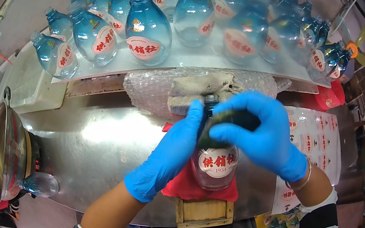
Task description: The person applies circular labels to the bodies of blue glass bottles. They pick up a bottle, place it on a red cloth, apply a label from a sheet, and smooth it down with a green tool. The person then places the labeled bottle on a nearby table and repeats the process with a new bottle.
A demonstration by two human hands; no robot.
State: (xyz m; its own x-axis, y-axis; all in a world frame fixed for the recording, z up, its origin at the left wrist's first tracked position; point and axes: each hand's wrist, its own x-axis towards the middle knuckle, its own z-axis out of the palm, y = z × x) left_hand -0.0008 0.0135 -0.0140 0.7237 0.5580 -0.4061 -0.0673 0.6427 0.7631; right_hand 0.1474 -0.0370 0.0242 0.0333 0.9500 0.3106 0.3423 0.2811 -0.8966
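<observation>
A glass bottle (217,181) with a clear lower body and a white oval label with red lettering lies tilted on a red cloth (180,188). My left hand (165,157), in a blue glove, grips it by the upper side near the neck. My right hand (267,134), gloved the same, curls around a dark green, rounded pad (240,118) and presses it to the bottle just above the label. The pad's exact kind cannot be made out, and it hides the bottle's shoulder. A folded grey cloth (202,84) lies beyond the bottle's mouth.
Several blue-tinted bottles (146,29) stand on a white shelf (127,67) at the back. Bubble wrap (145,89) lies below its edge. Label sheets (325,139) lie at right, a metal basin (4,149) stands at left, and a small wooden frame (204,211) sits in front.
</observation>
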